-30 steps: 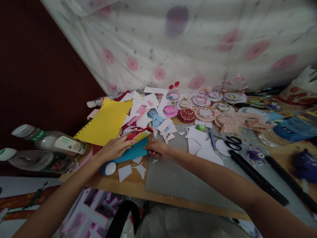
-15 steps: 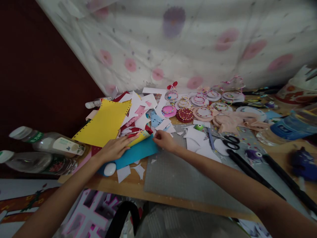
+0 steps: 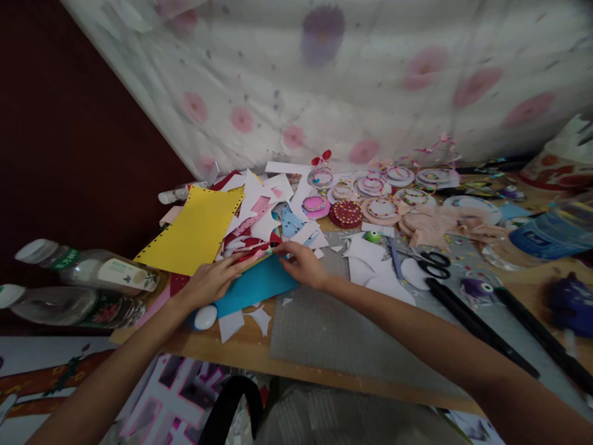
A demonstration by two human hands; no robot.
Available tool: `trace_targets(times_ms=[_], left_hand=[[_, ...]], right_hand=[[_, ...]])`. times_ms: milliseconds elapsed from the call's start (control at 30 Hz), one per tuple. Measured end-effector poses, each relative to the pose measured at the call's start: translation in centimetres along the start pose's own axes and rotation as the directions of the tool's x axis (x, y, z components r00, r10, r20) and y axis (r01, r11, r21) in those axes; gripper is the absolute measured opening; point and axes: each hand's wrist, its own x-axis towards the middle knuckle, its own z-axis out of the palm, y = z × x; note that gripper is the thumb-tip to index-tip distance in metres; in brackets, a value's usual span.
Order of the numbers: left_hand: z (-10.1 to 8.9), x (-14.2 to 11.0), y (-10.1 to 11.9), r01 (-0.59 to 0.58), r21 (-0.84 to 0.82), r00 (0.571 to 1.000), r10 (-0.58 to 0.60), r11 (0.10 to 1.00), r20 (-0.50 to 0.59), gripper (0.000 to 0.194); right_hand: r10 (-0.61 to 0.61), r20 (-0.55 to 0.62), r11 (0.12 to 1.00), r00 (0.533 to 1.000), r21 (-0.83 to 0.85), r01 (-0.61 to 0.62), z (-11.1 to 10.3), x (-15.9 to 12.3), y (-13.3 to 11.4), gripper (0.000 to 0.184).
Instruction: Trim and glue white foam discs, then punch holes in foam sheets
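Observation:
A blue sheet (image 3: 262,283) lies at the middle of the table, its right end reaching onto the grey cutting mat (image 3: 319,321). Along its upper edge runs a narrow yellow patterned paper (image 3: 254,262), mostly covered by my hands. My left hand (image 3: 214,283) rests on the left part of this paper with its fingers stretched out flat. At the paper's right end, my right hand (image 3: 300,264) has its thumb and fingers closed on the edge. A white oval object (image 3: 206,317) sits just below my left hand.
A yellow sheet (image 3: 192,232) and white paper scraps (image 3: 252,198) are piled behind my hands. Decorated discs (image 3: 345,214) stand at the back. Black-handled scissors (image 3: 434,264) and black bars (image 3: 479,324) lie right. Plastic bottles (image 3: 104,269) lie left; a water bottle (image 3: 546,235) is far right.
My right hand has shifted slightly left and up, onto the yellow patterned paper's end. Less of that paper shows now. My left hand has stayed nearly in place.

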Motion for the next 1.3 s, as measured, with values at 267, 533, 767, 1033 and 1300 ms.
trace_targets(times_ms=[267,533,767,1033,1300], left_hand=[[0.5,-0.3,0.1,-0.136,0.18,0.99,0.129,0.974,0.05,0.088],[0.6,0.1,-0.5,-0.071,0.1,0.995,0.078,0.992,-0.066,0.051],[1.1,0.1,-1.2,-0.047,0.004,0.996,0.047,0.999,-0.071,0.048],[1.6,0.4,0.0,-0.005,-0.031,0.999,0.004,1.0,-0.047,0.057],[1.9,1.2,2.6,0.128,-0.111,0.973,-0.146,0.986,-0.178,0.054]], right_hand=[[-0.078,0.068,0.997,0.995,-0.024,0.08,-0.9,0.2,-0.2,0.038],[0.017,0.117,0.995,0.993,-0.095,-0.006,-0.5,0.8,0.8,0.038],[-0.101,0.252,0.989,0.963,-0.082,0.125,-1.2,1.2,0.6,0.029],[-0.194,0.404,0.956,0.894,-0.127,0.264,-1.2,0.2,0.2,0.032],[-0.122,0.432,0.932,0.894,-0.26,0.252,0.0,1.1,1.2,0.063]])
